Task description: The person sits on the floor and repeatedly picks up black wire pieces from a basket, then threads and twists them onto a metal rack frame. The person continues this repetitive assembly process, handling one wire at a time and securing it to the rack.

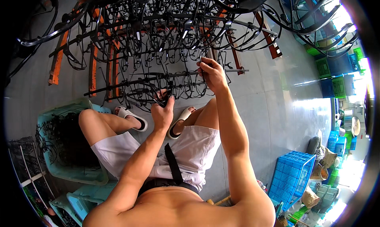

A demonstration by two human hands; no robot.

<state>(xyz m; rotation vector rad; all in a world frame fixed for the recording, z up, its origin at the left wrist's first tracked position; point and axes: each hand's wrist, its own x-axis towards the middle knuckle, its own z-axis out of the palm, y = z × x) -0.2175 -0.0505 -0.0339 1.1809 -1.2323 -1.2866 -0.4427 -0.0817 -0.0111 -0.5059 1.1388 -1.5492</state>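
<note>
A rack of dark horizontal bars [237,70] hung with many thin, glossy black looped parts [136,86] stands in front of me. My left hand [162,112] is closed around a small dark piece just below the lowest bars; its exact kind is hard to see. Higher and to the right, my right hand [213,74] has its fingers pinched together at the rack, close to the end of a bar. What sits between those fingertips, if anything, is hidden.
Orange uprights [55,65] carry the rack. At left stands a pale teal crate [45,148] filled with tangled black parts. A blue crate [291,175] is at right, with stacked green and blue crates [338,86] farther off. Large black curved pieces [316,29] overhang the top.
</note>
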